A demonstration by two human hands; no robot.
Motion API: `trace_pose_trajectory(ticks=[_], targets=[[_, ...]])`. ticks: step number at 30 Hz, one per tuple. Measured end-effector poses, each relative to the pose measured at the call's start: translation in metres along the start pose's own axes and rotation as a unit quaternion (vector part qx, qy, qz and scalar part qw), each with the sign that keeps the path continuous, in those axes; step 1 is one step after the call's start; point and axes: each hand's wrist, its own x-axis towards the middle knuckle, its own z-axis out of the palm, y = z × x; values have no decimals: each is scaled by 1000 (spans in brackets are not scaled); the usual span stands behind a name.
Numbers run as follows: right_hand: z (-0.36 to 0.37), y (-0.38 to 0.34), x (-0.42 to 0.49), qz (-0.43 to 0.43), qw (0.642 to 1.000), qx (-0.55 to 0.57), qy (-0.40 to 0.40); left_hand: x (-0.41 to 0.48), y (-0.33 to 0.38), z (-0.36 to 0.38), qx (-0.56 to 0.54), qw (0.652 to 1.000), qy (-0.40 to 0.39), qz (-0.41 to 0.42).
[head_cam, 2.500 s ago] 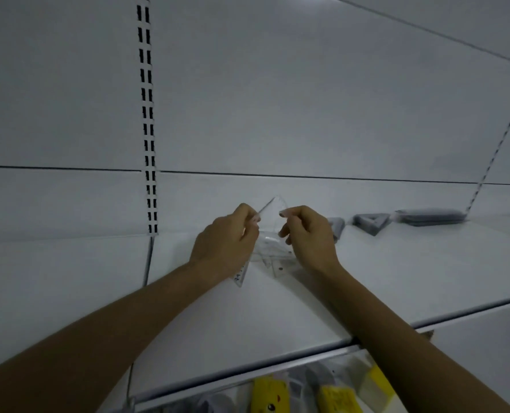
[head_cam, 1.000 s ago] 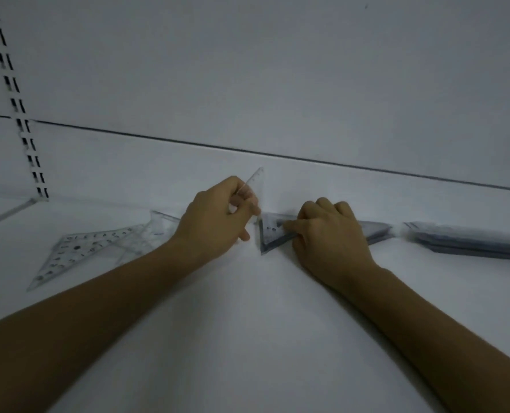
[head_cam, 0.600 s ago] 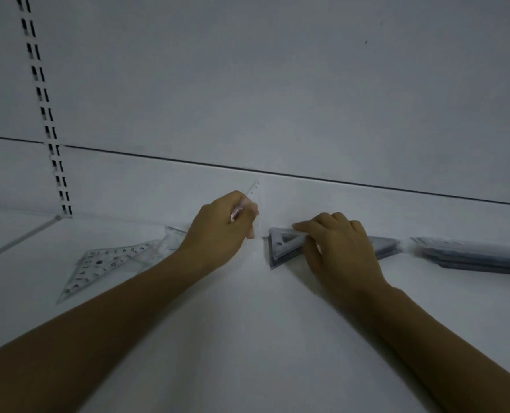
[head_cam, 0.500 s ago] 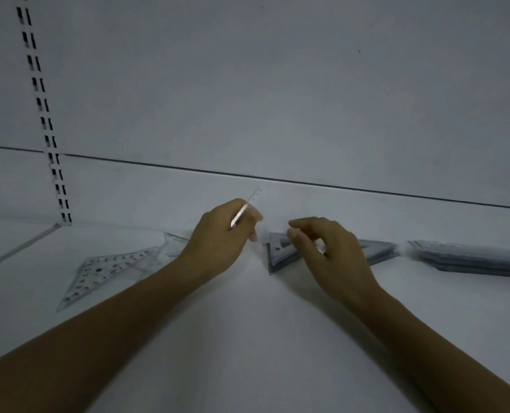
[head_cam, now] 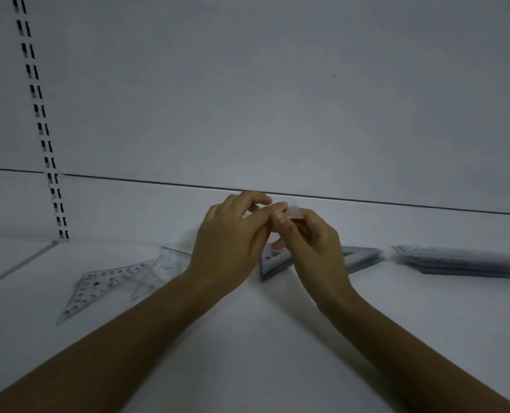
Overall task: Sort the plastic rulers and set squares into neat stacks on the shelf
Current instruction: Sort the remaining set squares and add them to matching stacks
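A: In the head view, a clear plastic piece (head_cam: 294, 211) is being held up over the middle of the shelf (head_cam: 277, 368), close to the back panel (head_cam: 277, 99).

B: It is being pinched from both sides. The left hand (head_cam: 232, 242) is being kept curled, fingertips on the piece's left end. The right hand (head_cam: 316, 245) is being closed round its right end. Both hands are clamped on the piece and are touching each other.

A: Ruler or set square? That cannot be told, because most of it is being covered by fingers.

B: Behind the right hand, the set-square stack (head_cam: 362, 257) is being left flat on the shelf, partly hidden by the wrist. Just beside it, further right, the ruler stack (head_cam: 462, 260) is being left alone too.

A: Over on the left, loose set squares (head_cam: 110, 281) are being left overlapping and unsorted, not far from the slotted upright (head_cam: 49, 162).

B: So the step is being judged as a hand-over or a turning of one piece before it is stacked. With loose pieces waiting, the sorting is being reckoned as partly done.

A: For the next move, matching is being called for. The piece needs laying flat on the stack of its own kind with its edges lined up. A light touch is being advised, since thin plastic slides and a neat stack is easily nudged askew.
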Motion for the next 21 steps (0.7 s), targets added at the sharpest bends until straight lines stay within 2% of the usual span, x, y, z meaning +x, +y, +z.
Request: trace_pose_trajectory(ticks=[2,4,7,10,12,15,21], targets=[[-1,9,4,-40,996,-66,35,0,1,-1,-15,999,-33,19],[-11,17,13,-114,976,-164,82,-2,-1,0,7,996,-75,44],[-40,24,27,-245,893,-368,86,0,-7,-3,61,993,-97,7],[-56,35,27,-350,790,-503,14,-3,-19,-7,71,989,-100,-80],[-51,40,26,-361,748,-557,-27,-6,-27,-10,75,985,-106,-117],[-36,45,28,-334,721,-603,-69,-9,-40,-11,71,974,-126,-174],[-22,44,18,-219,724,-629,-180,-8,-49,-10,80,970,-122,-197]])
